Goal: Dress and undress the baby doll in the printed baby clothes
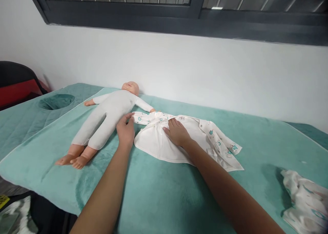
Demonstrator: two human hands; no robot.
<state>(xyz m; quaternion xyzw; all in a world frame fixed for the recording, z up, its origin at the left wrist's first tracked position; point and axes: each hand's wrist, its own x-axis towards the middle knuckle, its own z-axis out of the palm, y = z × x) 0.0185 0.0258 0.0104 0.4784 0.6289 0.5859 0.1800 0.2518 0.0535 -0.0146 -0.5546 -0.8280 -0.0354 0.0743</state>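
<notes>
Left hand (126,128) is curled, fingertips pinched on the left cuff of the white baby shirt (153,147), probably keeping the sleeve straight. Right hand (178,132) lies flat, fingers extended, gripping nothing, apparently pinning the shirt. Shirt is spread mid-bed, thin, soft-looking, sleeves printed. Left: doll (112,106) on its back, fabric body, smooth head and feet. Plush green bed cover (151,193) beneath; crumpled printed cloth (304,200) near right.

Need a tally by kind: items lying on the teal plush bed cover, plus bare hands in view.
Bald baby doll with white cloth body: 1
White baby shirt with printed sleeves: 1
Crumpled white printed cloth: 1
Bare hands, left hand and right hand: 2
Total: 5
</notes>
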